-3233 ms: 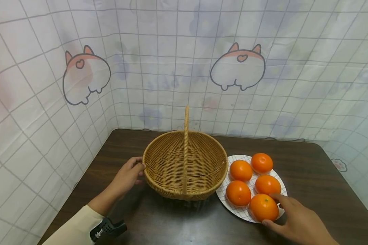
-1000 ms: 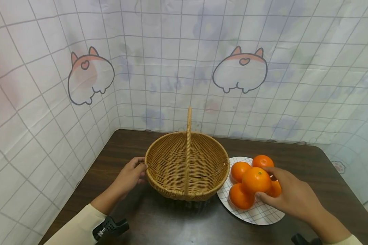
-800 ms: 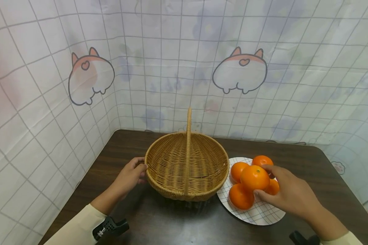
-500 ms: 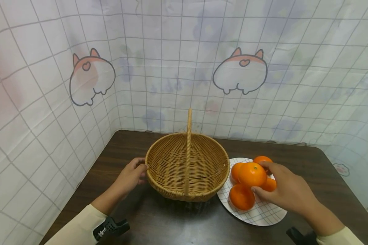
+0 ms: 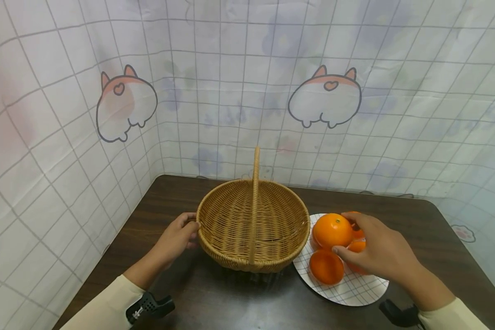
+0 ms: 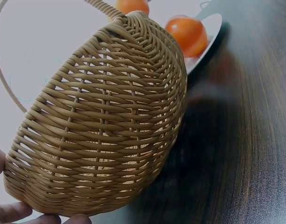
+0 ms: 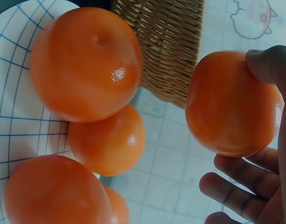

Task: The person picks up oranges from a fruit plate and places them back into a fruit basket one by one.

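At the left side of a wicker basket (image 5: 231, 224), my left hand (image 5: 176, 239) holds the rim, thumb on one side and fingers on the other. The basket has a tall arched handle (image 5: 254, 206) and nothing inside it. My right hand (image 5: 381, 247) grips an orange (image 5: 332, 230) between thumb and fingers, raised over a round white plate (image 5: 352, 295) with a grid pattern. In the right wrist view the held orange (image 7: 234, 105) is apart from the other oranges (image 7: 87, 65) on the plate. One of those is mostly hidden behind it in the head view.
The plate stands close to the basket's right side on a dark wood table (image 5: 231, 302). A white grid-patterned cloth (image 5: 231, 91) hangs behind and along the sides. Black wrist mounts (image 5: 148, 307) sit on both forearms.
My right hand has taken the front orange from the plate, lifted it, and moved it leftward and back over the others. The left hand keeps its hold on the basket rim.
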The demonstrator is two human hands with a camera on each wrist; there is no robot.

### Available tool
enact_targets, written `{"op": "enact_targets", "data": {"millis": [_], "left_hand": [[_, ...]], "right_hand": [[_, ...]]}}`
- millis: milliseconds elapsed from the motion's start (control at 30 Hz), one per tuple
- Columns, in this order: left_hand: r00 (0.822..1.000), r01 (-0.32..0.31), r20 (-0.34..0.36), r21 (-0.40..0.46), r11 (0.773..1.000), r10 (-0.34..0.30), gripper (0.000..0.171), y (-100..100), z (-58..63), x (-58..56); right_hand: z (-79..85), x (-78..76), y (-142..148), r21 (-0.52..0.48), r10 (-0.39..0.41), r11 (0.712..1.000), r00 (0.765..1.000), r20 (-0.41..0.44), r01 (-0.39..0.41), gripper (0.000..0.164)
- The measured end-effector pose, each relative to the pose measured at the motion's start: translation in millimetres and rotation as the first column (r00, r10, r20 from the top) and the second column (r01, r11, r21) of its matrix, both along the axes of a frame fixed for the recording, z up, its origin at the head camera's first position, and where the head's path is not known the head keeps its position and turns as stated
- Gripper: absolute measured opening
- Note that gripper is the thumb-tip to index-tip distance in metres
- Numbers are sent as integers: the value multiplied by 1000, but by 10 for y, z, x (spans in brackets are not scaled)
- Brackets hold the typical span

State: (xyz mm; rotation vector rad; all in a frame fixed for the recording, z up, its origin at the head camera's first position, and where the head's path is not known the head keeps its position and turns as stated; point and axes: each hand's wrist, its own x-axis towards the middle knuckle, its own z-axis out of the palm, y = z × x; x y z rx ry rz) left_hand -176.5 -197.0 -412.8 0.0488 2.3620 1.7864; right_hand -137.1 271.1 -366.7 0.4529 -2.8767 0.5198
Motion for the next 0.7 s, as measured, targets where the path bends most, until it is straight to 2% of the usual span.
{"op": "enact_targets", "data": {"millis": [700], "left_hand": [[1000,-1,5,15,1000,1,52,11,19,4]], "right_hand": [[92,-141,-154,5,18,1000,1000,16,-18,91]]}}
